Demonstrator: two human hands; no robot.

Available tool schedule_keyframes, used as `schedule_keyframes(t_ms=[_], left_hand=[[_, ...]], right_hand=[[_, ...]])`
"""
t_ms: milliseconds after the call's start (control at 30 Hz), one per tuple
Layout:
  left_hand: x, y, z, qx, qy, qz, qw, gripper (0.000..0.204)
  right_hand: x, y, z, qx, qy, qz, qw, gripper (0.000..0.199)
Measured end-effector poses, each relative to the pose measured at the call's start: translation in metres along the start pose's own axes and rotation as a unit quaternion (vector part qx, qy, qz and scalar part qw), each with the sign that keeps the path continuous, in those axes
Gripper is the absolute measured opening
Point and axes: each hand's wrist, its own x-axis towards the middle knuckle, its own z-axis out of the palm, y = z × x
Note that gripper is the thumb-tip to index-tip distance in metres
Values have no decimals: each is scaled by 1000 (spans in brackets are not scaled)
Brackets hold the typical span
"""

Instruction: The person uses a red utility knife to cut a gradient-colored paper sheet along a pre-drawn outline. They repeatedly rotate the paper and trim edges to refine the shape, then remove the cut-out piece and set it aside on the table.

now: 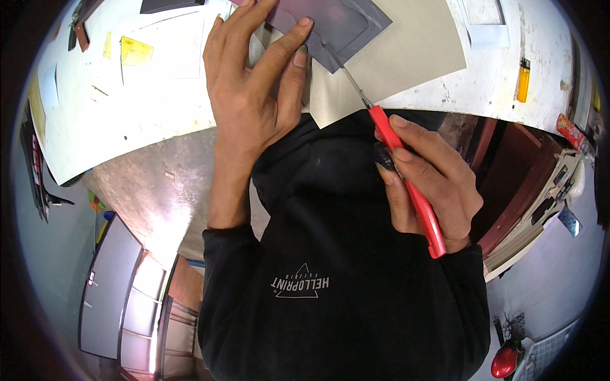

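My right hand (432, 178) grips a red utility knife (410, 184). Its thin metal blade reaches up and left onto a dark grey piece of sheet (346, 25). The grey piece lies on a beige cardboard sheet (406, 51) on the white worktable (159, 95). My left hand (254, 82) lies flat with spread fingers, pressing on the grey piece and the cardboard just left of the blade.
A yellow lighter (523, 79) lies on the table at the right, with a white paper piece (488, 32) above it. Yellow scraps (135, 51) sit at the left. Below the table edge are a concrete floor (152, 190), grey cabinets (114, 298) and a red round object (505, 360).
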Motion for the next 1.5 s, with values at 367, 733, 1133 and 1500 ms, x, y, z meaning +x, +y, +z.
schedule_keyframes(t_ms=[367,733,1133,1500], left_hand=[[0,1,-1,17,-4,7,1000,27],[1,0,0,17,-1,10,1000,27],[0,-2,1,8,1,9,1000,27],[-2,-6,2,-3,7,13,1000,27]], right_hand=[[6,7,-8,8,-2,-19,1000,24],[9,11,-14,42,-3,6,999,24],[17,16,-31,32,-75,0,997,23],[19,18,-38,11,-90,19,996,21]])
